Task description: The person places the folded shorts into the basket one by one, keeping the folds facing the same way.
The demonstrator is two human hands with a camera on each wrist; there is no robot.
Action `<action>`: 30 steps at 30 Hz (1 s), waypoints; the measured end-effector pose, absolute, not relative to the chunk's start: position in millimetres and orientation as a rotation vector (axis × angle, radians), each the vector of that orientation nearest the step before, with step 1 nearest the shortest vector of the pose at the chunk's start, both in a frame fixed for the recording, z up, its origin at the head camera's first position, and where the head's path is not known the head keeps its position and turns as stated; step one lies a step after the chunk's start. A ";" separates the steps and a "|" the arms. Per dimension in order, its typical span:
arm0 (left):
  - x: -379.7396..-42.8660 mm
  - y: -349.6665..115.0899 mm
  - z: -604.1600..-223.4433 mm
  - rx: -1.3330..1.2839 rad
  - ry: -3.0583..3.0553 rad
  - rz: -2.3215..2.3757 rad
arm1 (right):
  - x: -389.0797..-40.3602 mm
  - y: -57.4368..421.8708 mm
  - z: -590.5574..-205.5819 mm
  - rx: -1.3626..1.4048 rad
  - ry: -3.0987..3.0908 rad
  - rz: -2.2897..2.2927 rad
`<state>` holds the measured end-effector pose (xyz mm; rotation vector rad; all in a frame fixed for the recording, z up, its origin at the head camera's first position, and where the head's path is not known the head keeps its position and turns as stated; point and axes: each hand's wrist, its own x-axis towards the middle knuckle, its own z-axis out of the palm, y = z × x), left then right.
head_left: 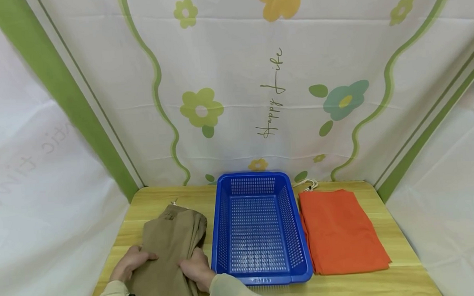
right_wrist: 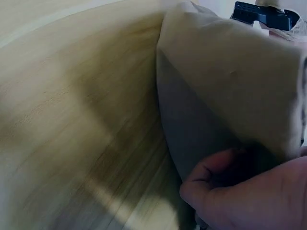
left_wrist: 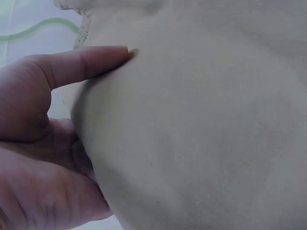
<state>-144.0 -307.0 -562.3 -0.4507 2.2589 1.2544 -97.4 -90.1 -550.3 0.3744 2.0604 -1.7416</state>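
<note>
A folded khaki garment (head_left: 165, 241) lies at the left of the table, with a small light cord end at its top. My left hand (head_left: 131, 261) grips its left edge, thumb on top and the other fingers underneath; in the left wrist view the thumb (left_wrist: 91, 62) presses the cloth. On the opposite edge, my right hand (head_left: 197, 268) pinches the fabric. The right wrist view shows curled fingers (right_wrist: 206, 177) at the underside of the raised cloth (right_wrist: 230, 81), their tips hidden in shadow.
A blue perforated plastic basket (head_left: 264, 280) with nothing in it stands right of the garment. Beyond it lies a folded orange cloth item (head_left: 342, 236) with a white drawstring (head_left: 309, 185) at its top. White printed fabric walls (head_left: 232, 54) enclose the wooden table (head_left: 408, 264).
</note>
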 end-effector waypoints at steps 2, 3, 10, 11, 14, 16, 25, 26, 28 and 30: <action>-143.9 -307.1 -563.2 -0.438 2.240 1.268 | -97.6 -89.0 -550.1 0.365 2.056 -1.746; -143.9 -307.1 -564.0 -0.439 2.234 1.271 | -97.7 -88.5 -550.2 0.365 2.055 -1.745; -142.3 -305.2 -567.2 -0.484 2.168 1.316 | -98.9 -85.9 -551.3 0.362 2.089 -1.698; -142.2 -304.7 -567.3 -0.489 2.157 1.319 | -99.2 -85.6 -551.2 0.354 2.099 -1.699; -142.0 -303.2 -567.7 -0.491 2.133 1.323 | -100.9 -84.5 -550.6 0.317 2.125 -1.713; -141.8 -302.2 -568.6 -0.488 2.132 1.334 | -102.0 -84.0 -549.6 0.283 2.143 -1.736; -138.9 -295.1 -566.3 -0.476 2.048 1.659 | -109.2 -79.9 -536.5 0.042 2.169 -1.866; -139.1 -294.1 -564.6 -0.476 2.048 1.687 | -110.5 -78.7 -534.1 0.005 2.187 -1.871; -140.2 -292.4 -561.1 -0.468 2.065 1.723 | -113.0 -75.6 -528.8 -0.061 2.217 -1.871; -141.7 -290.7 -556.7 -0.461 2.086 1.740 | -115.4 -72.0 -523.2 -0.106 2.238 -1.867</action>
